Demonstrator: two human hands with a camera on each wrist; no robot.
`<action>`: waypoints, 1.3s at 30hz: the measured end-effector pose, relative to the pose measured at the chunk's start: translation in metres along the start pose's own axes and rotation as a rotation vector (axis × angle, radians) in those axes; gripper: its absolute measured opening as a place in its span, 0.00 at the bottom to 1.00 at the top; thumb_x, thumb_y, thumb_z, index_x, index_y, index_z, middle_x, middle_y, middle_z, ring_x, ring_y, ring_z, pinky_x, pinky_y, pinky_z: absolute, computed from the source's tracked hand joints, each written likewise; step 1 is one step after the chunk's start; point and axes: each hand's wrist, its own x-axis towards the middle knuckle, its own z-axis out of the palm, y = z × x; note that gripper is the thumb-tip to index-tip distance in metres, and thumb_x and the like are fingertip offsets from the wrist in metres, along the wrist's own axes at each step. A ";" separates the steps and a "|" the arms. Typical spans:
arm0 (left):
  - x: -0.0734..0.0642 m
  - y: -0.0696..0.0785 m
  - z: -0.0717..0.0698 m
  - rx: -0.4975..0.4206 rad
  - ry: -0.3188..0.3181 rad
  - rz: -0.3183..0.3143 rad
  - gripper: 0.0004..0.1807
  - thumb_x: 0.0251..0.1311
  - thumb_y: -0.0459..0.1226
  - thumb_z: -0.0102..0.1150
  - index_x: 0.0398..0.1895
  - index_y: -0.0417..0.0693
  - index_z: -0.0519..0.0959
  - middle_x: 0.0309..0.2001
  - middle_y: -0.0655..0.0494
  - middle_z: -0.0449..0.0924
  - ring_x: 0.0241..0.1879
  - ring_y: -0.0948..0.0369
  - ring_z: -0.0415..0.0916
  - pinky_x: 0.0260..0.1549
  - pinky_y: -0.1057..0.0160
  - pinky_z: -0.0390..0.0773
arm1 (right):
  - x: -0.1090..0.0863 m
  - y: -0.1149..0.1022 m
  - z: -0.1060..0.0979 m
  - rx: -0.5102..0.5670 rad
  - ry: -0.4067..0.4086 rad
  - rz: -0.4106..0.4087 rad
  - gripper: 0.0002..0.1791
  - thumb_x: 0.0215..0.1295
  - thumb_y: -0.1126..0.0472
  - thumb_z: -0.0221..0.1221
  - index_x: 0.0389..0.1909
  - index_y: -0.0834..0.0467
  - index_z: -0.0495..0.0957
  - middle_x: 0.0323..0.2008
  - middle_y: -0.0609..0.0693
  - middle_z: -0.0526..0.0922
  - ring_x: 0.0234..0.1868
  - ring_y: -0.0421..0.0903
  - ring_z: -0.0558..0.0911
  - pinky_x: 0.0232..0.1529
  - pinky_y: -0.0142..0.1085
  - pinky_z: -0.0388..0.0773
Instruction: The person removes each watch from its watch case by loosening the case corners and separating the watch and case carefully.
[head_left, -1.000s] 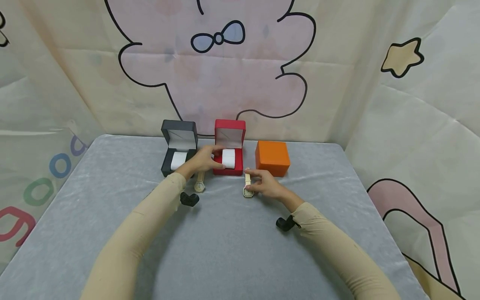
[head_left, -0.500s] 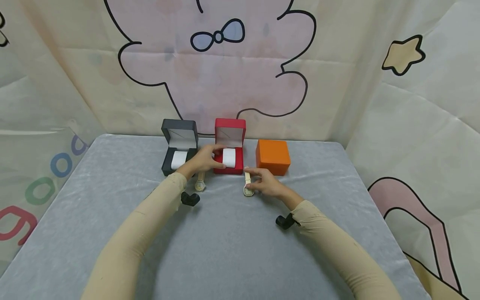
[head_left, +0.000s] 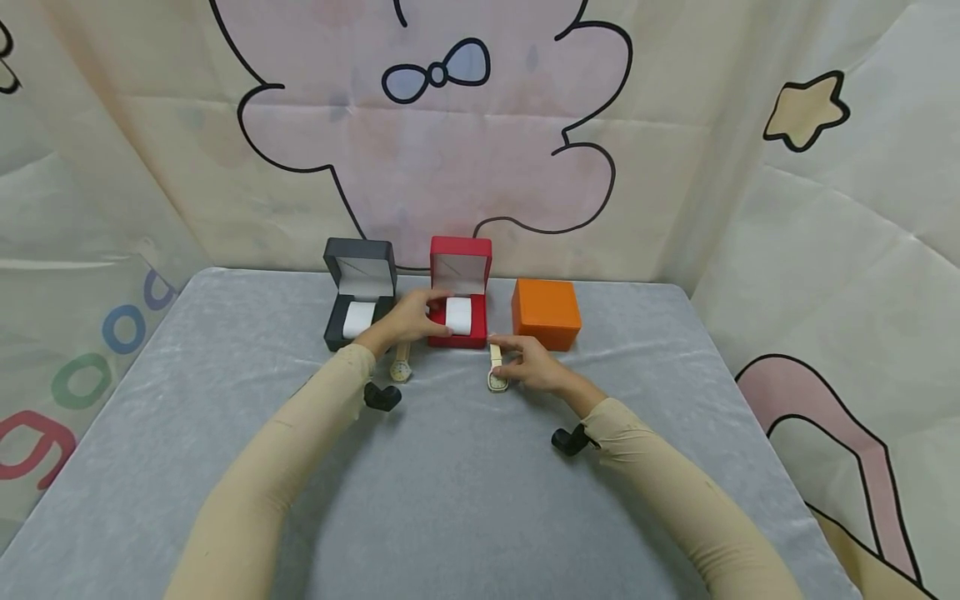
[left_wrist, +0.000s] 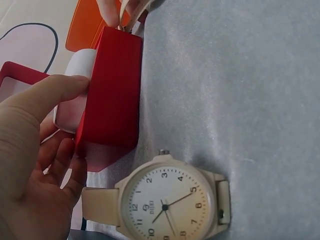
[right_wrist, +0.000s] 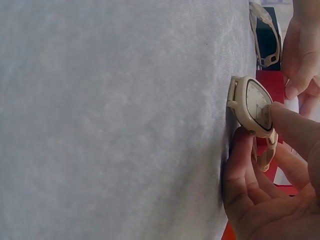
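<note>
A red watch box (head_left: 461, 247) stands with its lid up, a white cushion (head_left: 459, 317) inside. My left hand (head_left: 407, 317) grips this box at its left side. In the left wrist view the thumb lies at the front rim beside the cushion and the fingers curl by the box's end. My right hand (head_left: 531, 367) holds a cream wristwatch (right_wrist: 257, 106) low over the cloth in front of the box. Its thumb presses the watch face and the fingers are at the case and strap. A second cream wristwatch (left_wrist: 165, 205), with a round dial, lies below the left hand.
To the left stands an open dark grey watch box (head_left: 358, 252) with a white cushion (head_left: 358, 319). A closed orange box (head_left: 547, 313) is on the right. Grey cloth covers the table (head_left: 450, 500), and a printed curtain (head_left: 675, 167) hangs behind it.
</note>
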 end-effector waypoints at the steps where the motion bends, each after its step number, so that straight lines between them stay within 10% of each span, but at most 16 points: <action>1: 0.000 0.000 0.000 0.001 -0.001 -0.005 0.40 0.55 0.37 0.73 0.73 0.46 0.69 0.61 0.43 0.76 0.60 0.48 0.72 0.61 0.48 0.75 | 0.000 0.000 0.000 -0.001 -0.001 0.009 0.34 0.63 0.71 0.66 0.71 0.66 0.68 0.66 0.66 0.75 0.29 0.42 0.76 0.34 0.25 0.78; 39: 0.003 0.002 0.001 0.066 0.013 -0.022 0.41 0.54 0.39 0.74 0.72 0.42 0.70 0.65 0.41 0.68 0.61 0.48 0.70 0.62 0.48 0.74 | 0.002 0.002 0.001 -0.027 0.018 0.027 0.35 0.62 0.70 0.67 0.71 0.64 0.68 0.60 0.63 0.77 0.24 0.42 0.76 0.30 0.27 0.77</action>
